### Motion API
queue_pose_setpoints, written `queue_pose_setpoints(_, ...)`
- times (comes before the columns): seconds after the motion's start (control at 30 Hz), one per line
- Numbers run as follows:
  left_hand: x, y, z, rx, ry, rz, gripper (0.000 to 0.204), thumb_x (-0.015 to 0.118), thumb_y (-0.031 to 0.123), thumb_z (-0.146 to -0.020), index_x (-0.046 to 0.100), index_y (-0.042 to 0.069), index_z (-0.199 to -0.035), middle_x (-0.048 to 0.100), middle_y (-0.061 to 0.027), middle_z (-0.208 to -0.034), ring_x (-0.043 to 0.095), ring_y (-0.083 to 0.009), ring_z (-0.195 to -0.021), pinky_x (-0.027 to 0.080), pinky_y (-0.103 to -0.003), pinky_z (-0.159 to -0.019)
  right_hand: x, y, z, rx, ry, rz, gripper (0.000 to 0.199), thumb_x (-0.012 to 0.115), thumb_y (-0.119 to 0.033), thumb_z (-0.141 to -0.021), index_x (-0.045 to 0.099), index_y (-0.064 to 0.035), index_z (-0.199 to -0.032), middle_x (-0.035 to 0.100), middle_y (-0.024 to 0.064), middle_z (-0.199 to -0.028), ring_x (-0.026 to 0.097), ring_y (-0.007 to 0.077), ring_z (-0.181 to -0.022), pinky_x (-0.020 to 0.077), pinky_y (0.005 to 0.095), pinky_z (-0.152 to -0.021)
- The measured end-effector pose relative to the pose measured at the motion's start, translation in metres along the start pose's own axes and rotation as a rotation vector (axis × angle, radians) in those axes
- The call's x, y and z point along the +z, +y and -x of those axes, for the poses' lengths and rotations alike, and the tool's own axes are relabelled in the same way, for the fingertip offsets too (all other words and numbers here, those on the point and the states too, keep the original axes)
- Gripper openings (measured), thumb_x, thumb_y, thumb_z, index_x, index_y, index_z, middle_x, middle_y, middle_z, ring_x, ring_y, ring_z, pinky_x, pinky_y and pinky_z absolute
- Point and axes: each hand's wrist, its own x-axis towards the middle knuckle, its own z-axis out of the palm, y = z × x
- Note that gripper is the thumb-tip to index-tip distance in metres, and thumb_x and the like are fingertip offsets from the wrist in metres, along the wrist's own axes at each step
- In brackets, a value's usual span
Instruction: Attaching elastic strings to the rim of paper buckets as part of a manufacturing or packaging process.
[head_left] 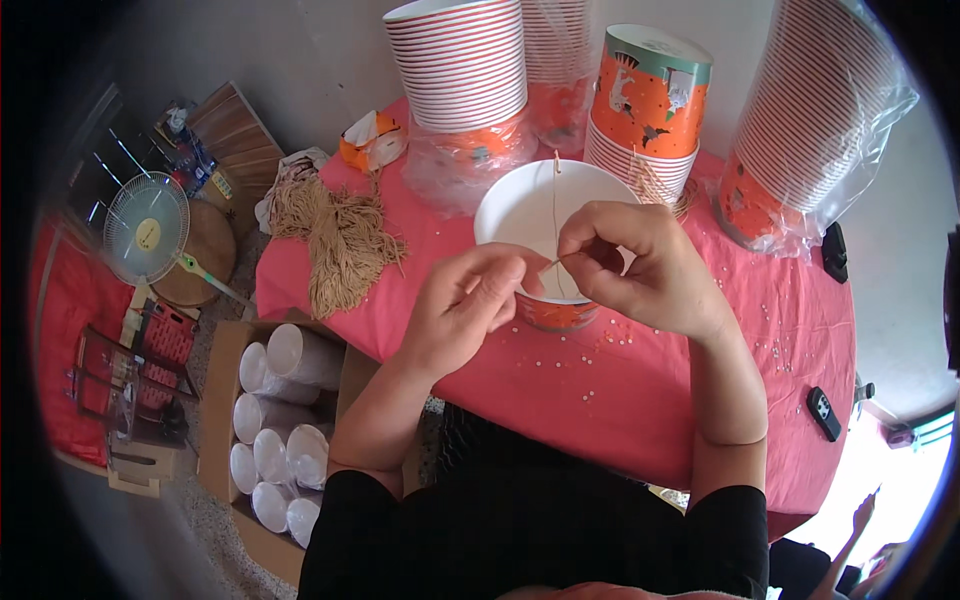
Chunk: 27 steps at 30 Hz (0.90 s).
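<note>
A white paper bucket point(508, 208) with an orange printed outside stands on the table in front of me. From its far rim a thin tan cord point(556, 205) hangs down across the opening. Above the near rim, my right hand point(645, 262) pinches the cord between thumb and forefinger. My left hand point(462, 305) is just beside it, thumb and forefinger closed on the cord's short end. The fingertips nearly meet, and the exact shape of the cord between them is too small to make out.
A pink cloth covers the table point(620, 400), strewn with small paper dots. Stacked buckets point(458, 70) and a plastic-wrapped stack point(800, 130) stand behind. A bundle of tan cords point(345, 245) lies left. Below is a carton point(222, 410) of wrapped white cups; a remote point(824, 413) lies right.
</note>
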Motion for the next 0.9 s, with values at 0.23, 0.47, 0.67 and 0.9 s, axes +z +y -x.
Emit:
queue_pose_setpoints(0.23, 0.003, 0.003, -0.003, -0.177, -0.079, 0.195, 0.027, 0.051, 0.022, -0.102, 0.062, -0.002, -0.103, 0.061, -0.0041, -0.079, 0.041, -0.0031, -0.057, 0.033, -0.019, -0.050, 0.003, -0.001, 0.000, -0.014, 0.003, 0.049, 0.013, 0.059, 0.008, -0.079, 0.060, -0.0009, -0.088, 0.057, 0.0003, -0.076, 0.054, 0.0049, -0.064, 0.0430, 0.0214, -0.054)
queue_pose_setpoints(0.47, 0.005, 0.001, -0.001, -0.041, 0.025, 0.018, 0.014, 0.059, 0.010, -0.097, 0.062, -0.002, -0.102, 0.064, -0.0027, -0.081, 0.051, -0.0029, -0.063, 0.041, -0.018, -0.056, 0.008, 0.003, -0.001, 0.190, -0.021, -0.235, 0.009, 0.058, 0.007, -0.085, 0.058, 0.0000, -0.090, 0.057, -0.0020, -0.078, 0.052, 0.0028, -0.067, 0.0427, 0.0198, -0.059)
queue_pose_setpoints(0.67, 0.011, -0.001, -0.001, 0.133, 0.155, -0.235, 0.007, 0.066, 0.001, -0.090, 0.064, -0.002, -0.096, 0.066, -0.0002, -0.081, 0.057, -0.0029, -0.070, 0.046, -0.019, -0.060, 0.007, -0.001, -0.003, 0.265, -0.044, -0.319, 0.008, 0.057, 0.006, -0.089, 0.057, -0.0010, -0.094, 0.050, -0.0052, -0.075, 0.044, 0.0003, -0.066, 0.0370, 0.0178, -0.058)
queue_pose_setpoints(0.9, 0.014, 0.004, -0.002, 0.225, 0.215, -0.470, 0.011, 0.071, -0.002, -0.082, 0.064, 0.001, -0.091, 0.066, -0.0040, -0.079, 0.061, -0.0082, -0.067, 0.048, -0.023, -0.057, 0.013, 0.004, 0.000, 0.209, 0.016, -0.156, 0.004, 0.062, 0.003, -0.085, 0.061, 0.0007, -0.089, 0.044, -0.0035, -0.059, 0.038, 0.0037, -0.055, 0.0327, 0.0248, -0.049)
